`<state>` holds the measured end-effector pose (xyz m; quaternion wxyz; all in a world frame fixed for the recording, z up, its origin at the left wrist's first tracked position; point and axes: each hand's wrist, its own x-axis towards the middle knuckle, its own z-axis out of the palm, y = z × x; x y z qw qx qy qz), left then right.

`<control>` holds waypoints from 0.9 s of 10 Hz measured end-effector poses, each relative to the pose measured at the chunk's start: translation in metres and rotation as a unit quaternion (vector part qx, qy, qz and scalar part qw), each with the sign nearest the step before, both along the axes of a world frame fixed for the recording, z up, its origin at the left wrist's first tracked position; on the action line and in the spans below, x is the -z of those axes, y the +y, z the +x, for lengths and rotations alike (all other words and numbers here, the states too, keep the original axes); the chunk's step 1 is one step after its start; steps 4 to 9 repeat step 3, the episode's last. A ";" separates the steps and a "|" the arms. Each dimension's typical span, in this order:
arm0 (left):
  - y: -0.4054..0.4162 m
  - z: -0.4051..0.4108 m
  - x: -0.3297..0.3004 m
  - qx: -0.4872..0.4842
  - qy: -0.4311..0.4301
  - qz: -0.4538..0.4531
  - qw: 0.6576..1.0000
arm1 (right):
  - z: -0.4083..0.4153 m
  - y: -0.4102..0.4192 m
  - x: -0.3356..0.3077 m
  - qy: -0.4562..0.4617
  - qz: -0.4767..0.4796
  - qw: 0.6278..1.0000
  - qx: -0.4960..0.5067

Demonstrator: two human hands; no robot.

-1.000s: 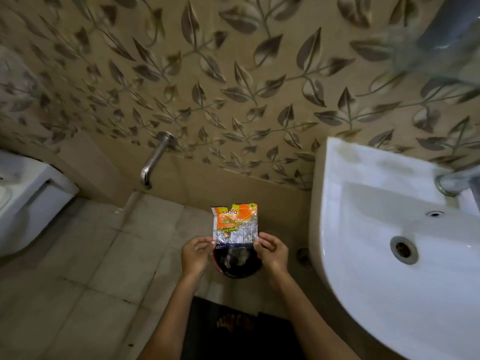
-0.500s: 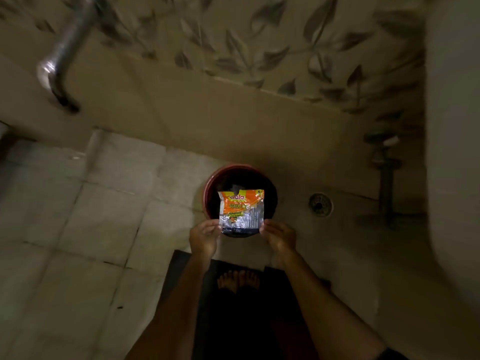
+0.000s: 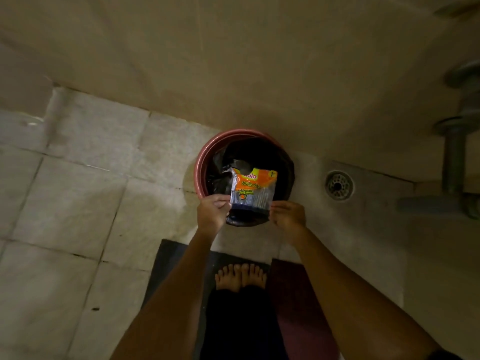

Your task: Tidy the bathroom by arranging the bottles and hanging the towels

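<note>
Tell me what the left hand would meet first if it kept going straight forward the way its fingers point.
The left hand, pinching the scrub pad packet by its lower corner, points toward the red bin. Going straight on, it would probably meet the bin's near rim or the black liner first; depth is unclear from above.

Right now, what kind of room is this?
Probably a bathroom: a tiled floor with a floor drain, grey waste pipes at the wall, and a lined red bin.

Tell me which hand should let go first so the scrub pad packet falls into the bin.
Either; neither has a clear edge. The left hand and right hand each pinch a bottom corner of the scrub pad packet, held over the black-lined red bin. Releasing both together looks safest.
</note>
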<state>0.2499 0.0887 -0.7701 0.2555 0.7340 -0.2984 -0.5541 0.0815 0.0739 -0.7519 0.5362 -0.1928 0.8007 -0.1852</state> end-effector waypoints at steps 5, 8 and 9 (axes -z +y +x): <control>0.002 -0.003 0.022 0.102 -0.009 0.057 0.993 | 0.010 -0.004 0.001 -0.031 0.024 0.993 -0.107; 0.002 -0.003 0.022 0.102 -0.009 0.057 0.993 | 0.010 -0.004 0.001 -0.031 0.024 0.993 -0.107; 0.002 -0.003 0.022 0.102 -0.009 0.057 0.993 | 0.010 -0.004 0.001 -0.031 0.024 0.993 -0.107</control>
